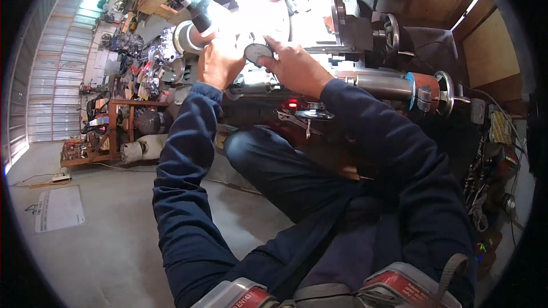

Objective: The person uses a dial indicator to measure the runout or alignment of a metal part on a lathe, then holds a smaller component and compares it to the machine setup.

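My right hand (299,67) is closed on a small round disc (258,52) with a pale face and a dark rim, like a dial gauge. Thumb and fingers pinch its right side. Just left of it, my left hand (220,63) reaches over the machine beside a metal ring-shaped part (184,37). Its fingers are lost in the glare, so I cannot see what they hold or touch. Both hands are over a lathe-like metal machine (371,84) with a thick steel shaft. A strong lamp washes out the parts behind the disc.
Handwheels stand at the right end (445,94), further back (391,35) and below my right wrist (314,114). A red light (293,105) glows under the machine. Left are a wooden rack (140,102) and heaped metal parts; a paper sheet (60,210) lies on the floor.
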The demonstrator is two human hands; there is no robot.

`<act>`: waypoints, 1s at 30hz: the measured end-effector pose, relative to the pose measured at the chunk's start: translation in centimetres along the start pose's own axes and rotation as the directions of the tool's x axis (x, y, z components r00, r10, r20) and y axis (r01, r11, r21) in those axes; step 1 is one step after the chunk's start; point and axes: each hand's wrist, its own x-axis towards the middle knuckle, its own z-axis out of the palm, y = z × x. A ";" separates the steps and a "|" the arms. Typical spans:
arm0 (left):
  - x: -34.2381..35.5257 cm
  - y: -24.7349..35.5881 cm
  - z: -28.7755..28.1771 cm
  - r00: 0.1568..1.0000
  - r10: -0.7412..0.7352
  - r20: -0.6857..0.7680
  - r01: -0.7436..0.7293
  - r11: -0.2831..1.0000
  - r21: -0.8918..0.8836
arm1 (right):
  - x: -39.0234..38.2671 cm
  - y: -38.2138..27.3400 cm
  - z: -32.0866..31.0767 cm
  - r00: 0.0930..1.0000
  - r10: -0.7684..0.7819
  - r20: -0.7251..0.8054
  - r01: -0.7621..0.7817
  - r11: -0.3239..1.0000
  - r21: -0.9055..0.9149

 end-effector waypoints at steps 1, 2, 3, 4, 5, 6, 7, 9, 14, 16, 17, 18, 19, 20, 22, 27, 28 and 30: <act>0.2 0.2 0.1 0.999 -0.040 0.003 0.040 0.999 -0.005 | 0.0 -0.1 -0.1 1.000 0.004 0.006 -0.004 1.000 0.003; 0.4 0.5 0.3 0.997 -0.079 0.007 0.079 0.997 -0.011 | -0.1 -0.2 -0.5 1.000 0.013 0.021 -0.013 1.000 0.005; 0.5 0.8 0.0 0.998 -0.042 -0.042 0.043 0.999 0.033 | 0.0 -0.4 -0.7 0.999 0.014 0.036 -0.015 1.000 0.010; 0.4 -0.2 0.4 0.998 -0.048 -0.041 0.050 0.998 0.034 | 0.0 -0.4 -0.4 0.999 0.012 0.041 -0.013 1.000 0.013; 0.3 -2.0 1.0 0.988 0.154 -0.024 -0.146 0.971 0.190 | 0.0 -0.3 -0.1 0.999 0.031 0.029 -0.032 0.999 0.031; 0.4 -2.3 0.8 0.939 0.344 0.020 -0.331 0.883 0.331 | 0.0 -0.2 0.1 0.999 0.051 0.019 -0.052 0.998 0.044; 0.4 -2.6 0.7 0.941 0.338 -0.011 -0.330 0.926 0.183 | 0.0 -0.1 0.2 0.998 0.049 0.028 -0.050 0.998 0.042; 0.4 -2.6 0.0 0.950 0.313 -0.002 -0.309 0.939 0.148 | -0.1 -0.3 0.1 1.000 -0.027 0.015 0.028 0.999 -0.041; -0.1 -3.3 0.7 0.894 0.415 -0.168 -0.390 0.906 0.166 | 0.0 -0.5 0.1 0.996 0.002 0.089 0.006 0.995 -0.095; -0.6 -1.9 -0.5 0.970 0.100 -0.221 -0.134 0.980 -0.148 | 0.1 0.1 0.0 0.955 0.259 0.144 -0.263 0.965 0.010; -0.8 -1.6 -1.0 0.963 -0.215 -0.161 0.123 0.887 -0.446 | 0.1 0.6 0.1 0.958 0.250 0.137 -0.255 0.967 0.015; -1.3 -2.3 -0.7 0.959 -0.228 -0.170 0.128 0.881 -0.455 | -0.1 0.8 0.2 0.958 0.246 0.147 -0.248 0.969 0.000; -2.2 -3.6 -0.3 0.865 -0.464 -0.190 0.273 0.753 -0.599 | -0.4 0.8 0.3 0.983 0.162 0.082 -0.151 0.981 -0.124; -3.2 -5.0 0.3 0.722 -0.672 -0.163 0.369 0.574 -0.731 | -0.6 0.4 0.2 0.987 0.156 0.045 -0.145 0.971 -0.189; -7.3 -8.2 3.1 0.616 -0.626 -0.478 0.322 0.754 -0.572 | -0.2 -0.6 0.2 0.991 0.132 0.030 -0.120 0.959 -0.258; -12.4 -9.8 10.9 0.379 -0.914 -0.142 0.365 0.289 -0.885 | 0.5 0.6 0.5 0.912 0.308 0.270 -0.212 0.919 -0.331; -13.2 -10.5 11.9 0.408 -0.898 0.166 0.303 -0.039 -0.952 | 0.6 0.6 0.6 0.862 0.408 0.301 -0.315 0.896 -0.313; -13.7 -12.3 13.9 0.563 -0.727 0.395 0.206 -0.339 -0.918 | 0.9 -0.5 0.0 0.834 0.460 0.306 -0.385 0.881 -0.276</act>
